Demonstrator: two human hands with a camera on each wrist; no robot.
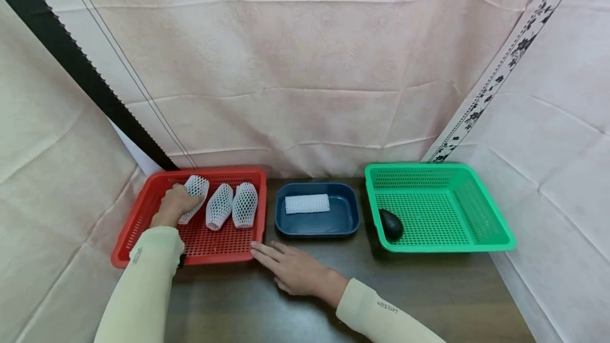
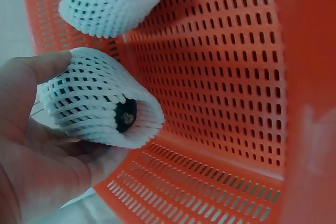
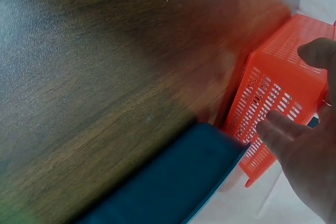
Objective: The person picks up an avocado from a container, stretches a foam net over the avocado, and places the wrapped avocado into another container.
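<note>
My left hand (image 1: 177, 203) is inside the red basket (image 1: 214, 255), its thumb and fingers around an avocado in a white foam net (image 2: 89, 95). The dark stem end shows through the net's open mouth in the left wrist view. Two more netted items (image 1: 220, 206) lie to its right in the basket; dark skin shows inside the neighbouring net (image 2: 100, 6). My right hand (image 1: 297, 270) reaches to the basket's near right corner with fingers extended. Its fingertips are at the rim; whether they press on it I cannot tell.
A blue tray (image 1: 316, 231) with a flat white foam net (image 1: 307, 204) stands in the middle. To the right is a green basket (image 1: 448, 247) with a bare dark avocado (image 1: 392, 225) at its left side. Cloth walls (image 1: 305, 68) enclose the wooden table (image 1: 410, 290).
</note>
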